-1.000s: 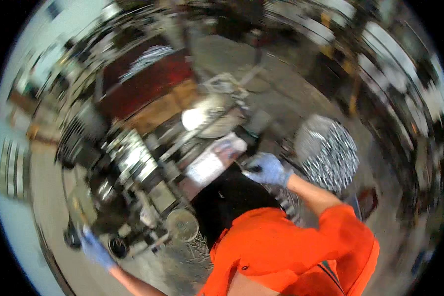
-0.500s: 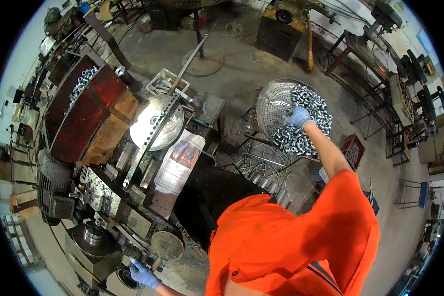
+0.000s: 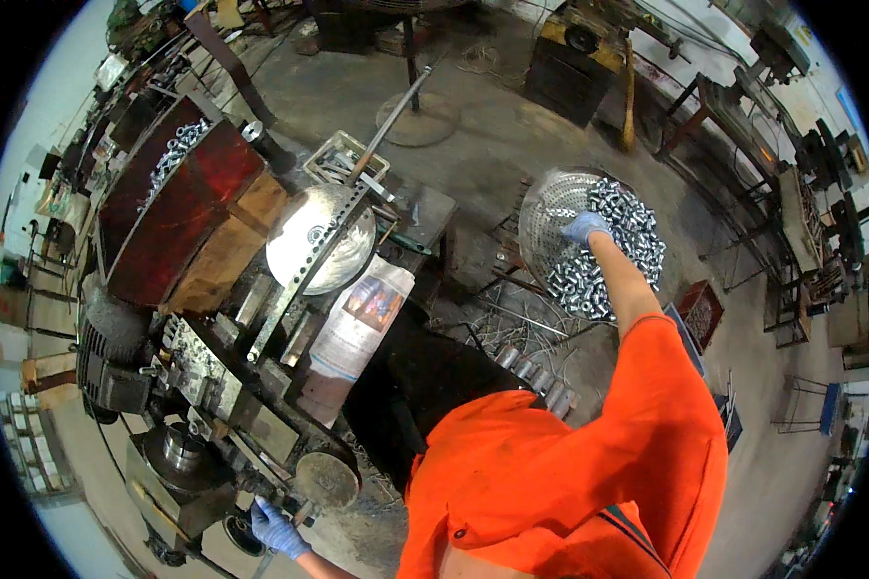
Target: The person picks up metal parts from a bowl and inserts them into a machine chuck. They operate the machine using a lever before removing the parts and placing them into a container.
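My right hand (image 3: 586, 229), in a pale blue glove, reaches into a round perforated metal tray (image 3: 543, 205). Its fingers are bent together at the edge of a heap of shiny metal nut-like pieces (image 3: 616, 265); anything within them is hidden. At the lower left my gloved left hand (image 3: 278, 531) is closed at a machine handle (image 3: 303, 512), next to a dark handwheel (image 3: 244, 536). A flat bar with a row of holes (image 3: 309, 262) crosses a bright metal disc (image 3: 311, 227) on the machine in front of me.
A red bin (image 3: 179, 217) holding more metal pieces stands at the left. Printed paper (image 3: 362, 318) lies along the machine bed. A long rod (image 3: 396, 116) slants over a white crate (image 3: 346, 159). Metal cylinders (image 3: 531, 369) and thin rods lie on the floor below the tray.
The view has shifted slightly, moving most of the scene right and down in the picture. My right hand stays at the heap, its fingers drawn closer together; my left remains at the handle.
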`<action>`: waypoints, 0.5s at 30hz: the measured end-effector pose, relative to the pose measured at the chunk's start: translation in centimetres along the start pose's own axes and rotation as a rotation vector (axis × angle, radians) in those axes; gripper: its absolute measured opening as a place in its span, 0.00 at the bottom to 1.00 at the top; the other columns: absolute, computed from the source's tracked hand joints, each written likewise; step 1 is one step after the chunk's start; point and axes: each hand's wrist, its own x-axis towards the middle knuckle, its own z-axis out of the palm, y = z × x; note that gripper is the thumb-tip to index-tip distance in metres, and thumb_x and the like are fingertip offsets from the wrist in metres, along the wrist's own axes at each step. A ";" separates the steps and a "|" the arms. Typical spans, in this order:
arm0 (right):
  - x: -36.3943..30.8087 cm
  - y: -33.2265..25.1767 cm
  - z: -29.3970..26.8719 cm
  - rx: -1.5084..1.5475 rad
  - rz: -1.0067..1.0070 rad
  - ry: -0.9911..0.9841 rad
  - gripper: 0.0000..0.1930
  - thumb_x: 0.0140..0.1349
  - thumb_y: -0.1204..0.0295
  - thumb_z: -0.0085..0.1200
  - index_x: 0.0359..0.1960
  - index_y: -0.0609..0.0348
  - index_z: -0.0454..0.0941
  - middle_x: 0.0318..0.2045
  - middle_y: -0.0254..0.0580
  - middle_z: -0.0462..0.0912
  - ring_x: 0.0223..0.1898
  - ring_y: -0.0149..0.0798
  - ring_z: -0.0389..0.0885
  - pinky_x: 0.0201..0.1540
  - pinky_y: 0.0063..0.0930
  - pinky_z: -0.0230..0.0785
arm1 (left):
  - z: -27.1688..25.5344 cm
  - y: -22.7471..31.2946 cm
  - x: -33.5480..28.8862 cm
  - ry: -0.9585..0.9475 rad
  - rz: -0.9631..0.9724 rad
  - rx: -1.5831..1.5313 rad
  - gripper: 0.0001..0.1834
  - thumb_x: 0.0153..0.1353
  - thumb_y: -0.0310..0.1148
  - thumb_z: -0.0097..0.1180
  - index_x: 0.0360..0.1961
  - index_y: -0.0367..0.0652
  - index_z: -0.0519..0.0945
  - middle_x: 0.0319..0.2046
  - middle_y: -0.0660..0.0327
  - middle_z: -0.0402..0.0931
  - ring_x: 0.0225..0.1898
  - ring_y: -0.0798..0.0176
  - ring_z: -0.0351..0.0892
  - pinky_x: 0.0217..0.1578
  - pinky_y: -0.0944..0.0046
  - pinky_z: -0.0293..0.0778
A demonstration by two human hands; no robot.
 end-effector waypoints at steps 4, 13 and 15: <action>-1.1 -0.3 -0.9 0.037 0.000 0.065 0.33 0.45 0.41 0.52 0.39 0.62 0.79 0.41 0.53 0.80 0.44 0.51 0.78 0.47 0.37 0.69 | 0.0 -2.0 0.4 0.024 0.119 -0.002 0.17 0.63 0.39 0.48 0.34 0.33 0.79 0.21 0.60 0.78 0.19 0.68 0.67 0.23 0.65 0.65; -5.9 -1.4 -1.1 1.537 -0.232 0.030 0.17 0.52 0.62 0.62 0.32 0.67 0.78 0.29 0.41 0.81 0.29 0.32 0.79 0.34 0.23 0.72 | -1.6 0.6 0.6 -0.092 -0.007 -0.099 0.18 0.63 0.39 0.49 0.32 0.32 0.79 0.23 0.60 0.77 0.22 0.69 0.69 0.25 0.66 0.67; -9.4 -4.2 -3.6 1.546 -0.453 -0.030 0.22 0.57 0.57 0.56 0.39 0.69 0.78 0.34 0.41 0.81 0.34 0.31 0.78 0.41 0.23 0.70 | -1.6 2.2 1.3 -0.008 0.011 -0.203 0.19 0.63 0.41 0.49 0.30 0.32 0.79 0.18 0.65 0.73 0.19 0.71 0.63 0.20 0.67 0.62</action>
